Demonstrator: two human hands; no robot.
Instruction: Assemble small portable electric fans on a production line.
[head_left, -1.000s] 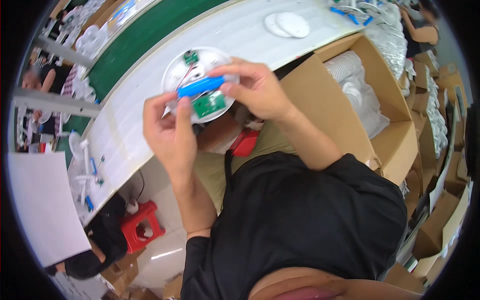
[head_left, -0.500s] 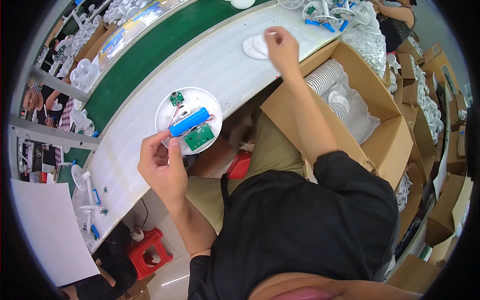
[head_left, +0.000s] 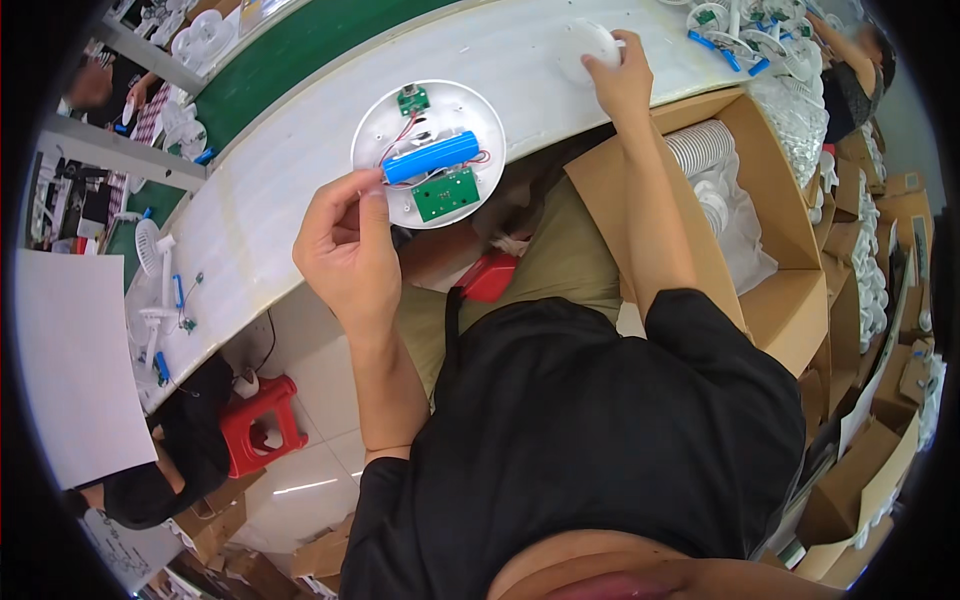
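With our left hand (head_left: 350, 255) we pinch the rim of the round white shell (head_left: 470, 108), just beside the end of the blue battery (head_left: 432, 157) lying in it. Our right hand (head_left: 626, 85) pinches a white disc (head_left: 594, 42) over the desk (head_left: 290, 185). We judge the step as picking up this disc; the next move calls for steady lifting by its rim.

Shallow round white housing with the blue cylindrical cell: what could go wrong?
The left hand pinches at or beside one end of the blue cylindrical cell; a tug might strain the thin red wires. The shallow round white housing seems to overhang the edge of the white table and could tip.
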